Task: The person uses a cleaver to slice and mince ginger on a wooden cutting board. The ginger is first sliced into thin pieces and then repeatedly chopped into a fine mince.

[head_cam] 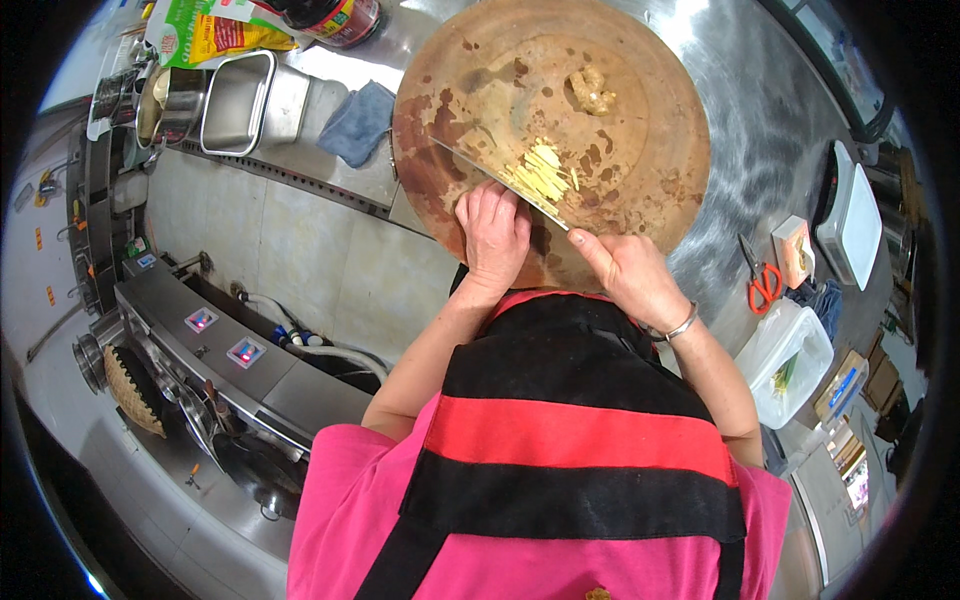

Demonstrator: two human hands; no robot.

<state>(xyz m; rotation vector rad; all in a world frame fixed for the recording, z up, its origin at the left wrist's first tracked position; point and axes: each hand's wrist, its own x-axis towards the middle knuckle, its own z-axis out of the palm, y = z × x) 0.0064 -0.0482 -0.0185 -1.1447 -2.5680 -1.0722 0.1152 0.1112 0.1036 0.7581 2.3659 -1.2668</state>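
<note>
A large round wooden chopping board (645,172) lies before me on the steel worktop. My right hand (630,274), with a metal bracelet at the wrist, grips the near end of a cleaver (502,182), seen along its thin edge. Close behind the blade, on the side towards my body, rests my left hand (493,229) with its fingers curled; whether something is under the fingertips is hidden. Pale yellow strips, apparently ginger (541,171), lie in a small heap on the blade's far side. A knobbly piece of ginger root (592,90) sits near the far right of the board.
Left of the board are a folded blue cloth (358,124), a steel container (238,105), packets (232,37) and a dark jar (341,19). On the right lie red-handled scissors (763,285), a small box (793,247), a kitchen scale (851,217) and a white plastic tub (787,364).
</note>
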